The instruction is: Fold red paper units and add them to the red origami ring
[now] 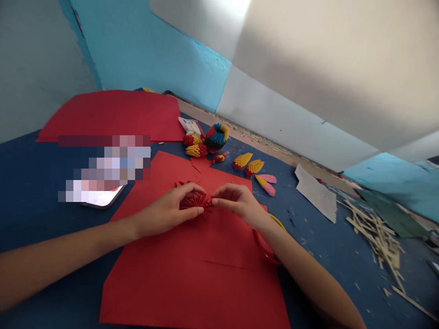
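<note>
A round, spiky red folded-paper piece [196, 201] is low over a red paper sheet [192, 274]. My left hand [174, 203] curls round its left side, thumb and fingers closed on it. At its right edge, my right hand [236, 201] pinches a small red folded-paper bit against it; the fingertips hide part of that bit. Just beyond the hands lies a small red and yellow folded-paper piece [218, 158]. Past my right wrist, a red and yellow ring [265, 249] rests partly hidden under the forearm.
Red and yellow paper cones [254, 167], a pink and yellow piece [266, 183] and a multicoloured folded-paper ring [216, 138] lie beyond the sheet. A phone [106, 194] is at left, near a red paper stack [113, 116]. Thin wooden sticks [377, 233] and grey paper [317, 194] lie right.
</note>
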A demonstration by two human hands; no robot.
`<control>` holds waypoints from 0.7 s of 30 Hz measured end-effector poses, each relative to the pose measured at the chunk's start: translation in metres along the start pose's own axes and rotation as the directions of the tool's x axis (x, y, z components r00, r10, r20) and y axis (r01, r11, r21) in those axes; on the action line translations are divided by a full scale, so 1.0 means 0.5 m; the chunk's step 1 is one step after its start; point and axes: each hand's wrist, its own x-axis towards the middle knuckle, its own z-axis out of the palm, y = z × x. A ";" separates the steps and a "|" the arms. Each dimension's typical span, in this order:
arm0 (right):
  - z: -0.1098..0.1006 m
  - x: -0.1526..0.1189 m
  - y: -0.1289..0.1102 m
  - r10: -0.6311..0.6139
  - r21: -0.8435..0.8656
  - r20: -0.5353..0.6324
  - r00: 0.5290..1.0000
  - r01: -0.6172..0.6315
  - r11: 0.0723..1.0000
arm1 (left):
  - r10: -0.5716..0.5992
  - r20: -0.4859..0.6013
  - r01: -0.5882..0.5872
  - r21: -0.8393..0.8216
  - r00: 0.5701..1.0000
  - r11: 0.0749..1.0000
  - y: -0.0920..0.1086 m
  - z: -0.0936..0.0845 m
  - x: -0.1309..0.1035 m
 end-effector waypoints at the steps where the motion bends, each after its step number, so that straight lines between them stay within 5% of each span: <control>1: 0.000 -0.001 0.000 0.000 -0.008 0.001 1.000 0.000 1.000 | 0.003 0.000 -0.003 0.000 1.000 1.000 0.001 0.000 0.000; 8: -0.001 -0.007 -0.006 -0.047 -0.145 -0.027 0.999 0.043 0.989 | 0.033 -0.010 -0.032 0.018 0.999 0.999 -0.005 0.000 0.003; 15: 0.004 -0.010 -0.014 -0.016 -0.108 -0.011 1.000 0.015 0.994 | 0.030 -0.007 -0.030 -0.006 1.000 1.000 -0.003 0.000 0.002; 21: 0.010 -0.020 -0.024 -0.134 -0.406 -0.073 0.988 0.094 0.909 | 0.044 -0.010 -0.044 0.019 0.999 0.999 -0.004 -0.001 0.001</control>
